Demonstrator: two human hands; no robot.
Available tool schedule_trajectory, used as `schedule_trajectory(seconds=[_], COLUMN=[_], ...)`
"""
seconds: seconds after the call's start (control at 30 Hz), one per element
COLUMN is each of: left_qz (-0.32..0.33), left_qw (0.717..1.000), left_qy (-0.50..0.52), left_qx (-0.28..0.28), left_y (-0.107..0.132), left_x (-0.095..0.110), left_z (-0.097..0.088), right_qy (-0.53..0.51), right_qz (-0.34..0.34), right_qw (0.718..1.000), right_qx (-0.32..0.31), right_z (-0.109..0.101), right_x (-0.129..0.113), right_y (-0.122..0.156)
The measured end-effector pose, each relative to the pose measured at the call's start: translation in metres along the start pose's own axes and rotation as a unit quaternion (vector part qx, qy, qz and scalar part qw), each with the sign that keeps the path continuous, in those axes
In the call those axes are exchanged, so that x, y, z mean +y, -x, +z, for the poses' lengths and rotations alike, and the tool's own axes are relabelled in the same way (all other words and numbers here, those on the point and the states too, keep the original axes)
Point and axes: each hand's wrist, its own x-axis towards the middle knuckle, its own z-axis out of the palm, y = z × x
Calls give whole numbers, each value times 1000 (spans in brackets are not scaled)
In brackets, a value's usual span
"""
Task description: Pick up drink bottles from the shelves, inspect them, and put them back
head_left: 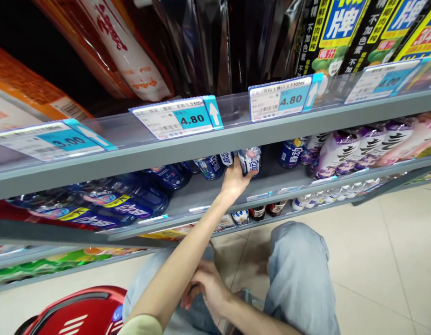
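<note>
My left hand (234,179) reaches up to the second shelf (201,195) and closes round a small white and pink drink bottle (250,160) standing there. Just left of it stand blue-labelled bottles (210,166); another blue bottle (290,151) is to its right. My right hand (206,286) is low between my knees, its fingers curled over something dark that is hidden from view. Light jeans cover my knees (295,260) as I crouch in front of the shelves.
Large blue bottles (131,202) lie at the left of the same shelf, purple bottles (341,149) at the right. Price tags (187,116) reading 4.80 line the shelf edge above. A red basket (79,314) sits at the lower left on the tiled floor (386,260).
</note>
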Motion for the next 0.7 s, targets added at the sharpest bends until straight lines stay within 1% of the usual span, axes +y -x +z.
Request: schedule_trajectory(seconds=[0.23,0.37,0.43,0.47,0.53,0.6,0.63,0.67,0.7], left_qz=[-1,-3,-3,7,54,138,176,226,278], left_qw=[999,999,999,999,998,989,983,971,953], left_qy=[23,31,32,32,36,33,13,-30,-84], left_qx=[-31,-37,-42,-39,-14,36,58,79,89], left_y=[-1,-3,2,8,30,63,83,104,125], left_x=[0,1,3,3,2,-5,-12,-21,-32], left_z=[-6,-6,-10,-14,-28,-50,-62,-74,-85], right_qy=[38,86,107,114,128,153,172,201,232], right_qz=[15,25,28,29,27,23,17,7,-5], right_qw=[999,996,994,993,991,987,984,978,971], right_qx=[0,-3,4,10,22,31,36,45,59], right_z=[7,11,12,12,12,11,11,11,10], right_x=[-5,-2,0,1,1,1,2,2,4], right_y=[2,-1,-5,-7,-10,-11,-11,-11,-10])
